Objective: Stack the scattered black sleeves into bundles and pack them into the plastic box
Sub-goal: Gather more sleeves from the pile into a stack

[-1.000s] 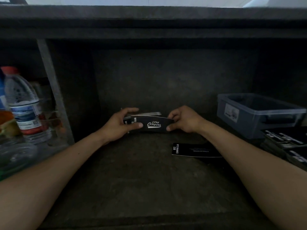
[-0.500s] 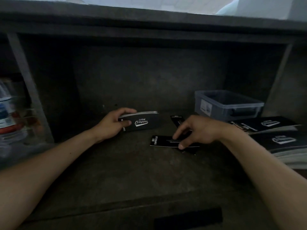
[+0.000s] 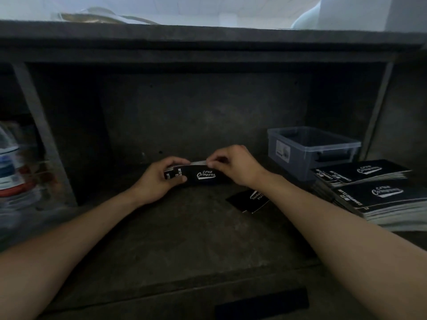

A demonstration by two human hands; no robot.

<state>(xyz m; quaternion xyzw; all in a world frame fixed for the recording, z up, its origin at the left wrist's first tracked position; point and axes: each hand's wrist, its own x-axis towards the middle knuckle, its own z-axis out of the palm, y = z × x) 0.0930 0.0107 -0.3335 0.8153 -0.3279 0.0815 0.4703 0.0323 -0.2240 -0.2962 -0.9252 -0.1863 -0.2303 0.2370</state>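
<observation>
Head view. Nearest the viewer, a single loose sleeve point(image 3: 249, 199) lay flat on the shelf floor point(image 3: 184, 239), just on the near side of the right wrist and apart from both hands, its long axis running obliquely away to the right.

Beyond it, the bundle point(image 3: 205, 177) stood on edge between the two hands, its long axis running left to right and its printed face turned toward the viewer. The left hand point(image 3: 159, 181) gripped the bundle's left end, thumb in front and fingers curled over the top. The right hand point(image 3: 235, 167) pinched the upper edge at the right end. Whether it held one sleeve or the whole pack could not be told.

To the right of the right hand, finished stacks point(image 3: 369, 190) rested flat. The plastic box point(image 3: 332, 147) stood farther off, beyond and to the right of the right hand, well apart from it, with its top open.

Judged from this layout, the right hand was the nearer to both the loose sleeve and the box. The next pickup would call for it to draw back toward the body, while the left hand steadied the bundle.
</observation>
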